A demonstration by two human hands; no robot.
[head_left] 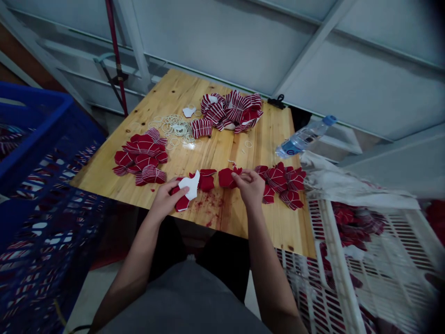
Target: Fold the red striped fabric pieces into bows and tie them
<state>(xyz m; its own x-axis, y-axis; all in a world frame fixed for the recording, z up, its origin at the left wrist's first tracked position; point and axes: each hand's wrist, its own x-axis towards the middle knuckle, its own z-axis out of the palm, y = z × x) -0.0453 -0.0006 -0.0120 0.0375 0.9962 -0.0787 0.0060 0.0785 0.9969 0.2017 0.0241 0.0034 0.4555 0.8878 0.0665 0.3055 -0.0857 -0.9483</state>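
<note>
My left hand (pixel 166 198) grips a small stack of red fabric pieces with a white cut-out (pixel 190 186) on top, near the front edge of the wooden table (pixel 222 148). My right hand (pixel 249 185) pinches a red fabric piece (pixel 227 177) just to the right of that. Loose red pieces (pixel 207 180) lie between the two hands. Right of my right hand sits a heap of banded red bundles (pixel 283 183).
More banded red bundles (pixel 142 155) lie at the left, red-and-white striped bundles (pixel 231 110) at the back, and rubber bands (pixel 175 127) between them. A water bottle (pixel 305 137) lies at the right edge. A blue crate (pixel 41 185) stands left, a white crate (pixel 365 260) right.
</note>
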